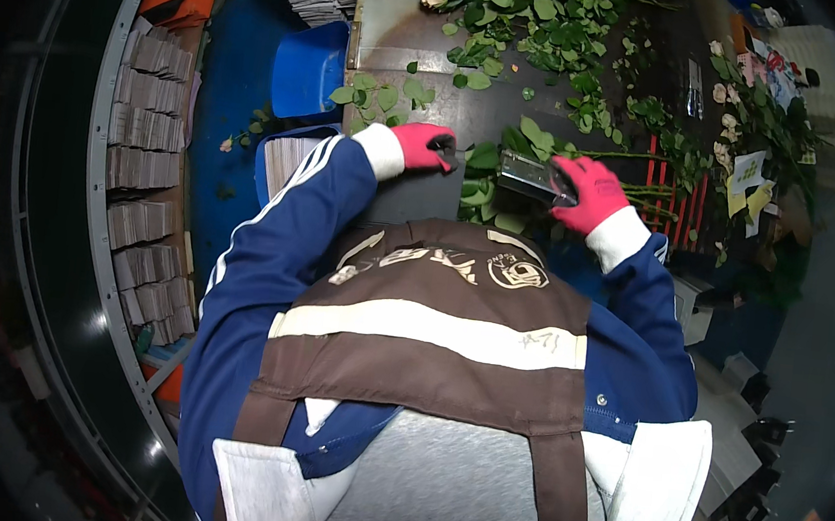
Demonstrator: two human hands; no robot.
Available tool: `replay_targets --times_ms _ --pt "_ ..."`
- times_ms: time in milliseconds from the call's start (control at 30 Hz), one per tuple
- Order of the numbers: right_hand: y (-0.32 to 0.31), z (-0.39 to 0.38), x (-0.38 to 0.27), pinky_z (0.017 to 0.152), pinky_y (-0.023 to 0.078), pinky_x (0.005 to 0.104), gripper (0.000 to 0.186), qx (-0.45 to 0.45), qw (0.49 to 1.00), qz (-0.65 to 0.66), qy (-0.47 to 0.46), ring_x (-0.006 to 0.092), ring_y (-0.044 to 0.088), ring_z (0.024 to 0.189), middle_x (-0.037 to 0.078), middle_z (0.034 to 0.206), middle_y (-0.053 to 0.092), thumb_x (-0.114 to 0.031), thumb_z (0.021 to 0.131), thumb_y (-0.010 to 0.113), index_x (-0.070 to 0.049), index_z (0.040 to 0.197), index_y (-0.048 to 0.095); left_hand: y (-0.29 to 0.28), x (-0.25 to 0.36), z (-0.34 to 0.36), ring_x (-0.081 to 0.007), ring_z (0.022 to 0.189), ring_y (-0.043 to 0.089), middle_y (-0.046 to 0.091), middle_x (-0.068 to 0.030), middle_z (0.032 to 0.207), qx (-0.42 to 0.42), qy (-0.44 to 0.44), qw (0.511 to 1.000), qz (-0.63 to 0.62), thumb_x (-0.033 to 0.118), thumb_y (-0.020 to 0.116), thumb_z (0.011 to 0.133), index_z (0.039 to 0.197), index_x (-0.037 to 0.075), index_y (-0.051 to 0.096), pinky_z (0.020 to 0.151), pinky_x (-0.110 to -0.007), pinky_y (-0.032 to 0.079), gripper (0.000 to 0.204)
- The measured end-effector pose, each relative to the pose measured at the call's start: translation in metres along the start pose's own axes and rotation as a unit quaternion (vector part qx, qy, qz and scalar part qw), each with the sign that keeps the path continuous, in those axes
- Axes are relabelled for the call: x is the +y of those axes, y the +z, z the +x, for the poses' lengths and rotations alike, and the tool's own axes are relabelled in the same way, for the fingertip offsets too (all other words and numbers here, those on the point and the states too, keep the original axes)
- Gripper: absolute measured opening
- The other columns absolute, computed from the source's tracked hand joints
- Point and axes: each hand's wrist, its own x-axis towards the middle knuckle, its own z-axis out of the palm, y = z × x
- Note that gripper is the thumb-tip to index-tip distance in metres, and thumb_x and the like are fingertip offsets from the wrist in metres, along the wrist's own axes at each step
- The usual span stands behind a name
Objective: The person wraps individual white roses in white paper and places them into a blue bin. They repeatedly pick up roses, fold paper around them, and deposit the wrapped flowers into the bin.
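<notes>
My left hand (426, 149), in a pink glove with dark fingertips, is curled at a grey board (421, 198) on the table; whether it grips anything is hidden. My right hand (587, 191), gloved alike, grips a flat, shiny metal tool (524, 174) over cut rose stems (650, 193). Leaves (535, 134) lie around the tool, just right of the board. Red strips (653, 148) show on the table beside the stems.
Roses and foliage (508, 3) cover the back of the table (399, 33). Blue bins (307, 69) stand at its left, near a shelf of stacked paper (150, 114). More roses (727, 130) lie at the right, beside papers (748, 170).
</notes>
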Motion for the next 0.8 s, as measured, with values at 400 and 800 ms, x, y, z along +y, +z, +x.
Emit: replay_targets --times_ms 400,800 --pt "-0.030 0.081 -0.049 0.106 0.032 0.0497 0.063 -0.080 0.946 -0.262 -0.176 0.0342 0.049 0.112 0.015 0.114 0.053 -0.021 0.069 0.071 -0.019 0.129 0.053 0.038 0.078 -0.049 -0.0378 0.086 0.063 0.066 -0.0156 0.090 0.216 -0.078 0.963 0.144 0.021 0.072 0.076 0.107 0.013 0.053 0.072 -0.046 0.049 0.037" --pt "-0.006 0.083 -0.030 0.077 0.049 0.0458 0.047 -0.074 0.961 -0.187 -0.188 0.0357 0.063 0.092 0.016 0.098 0.065 -0.034 0.070 0.071 -0.012 0.108 0.058 0.041 0.066 -0.025 -0.0340 0.092 0.064 0.067 -0.0142 0.096 0.251 -0.084 0.951 0.158 0.026 0.077 0.071 0.111 0.014 0.053 0.078 -0.044 0.049 0.048"
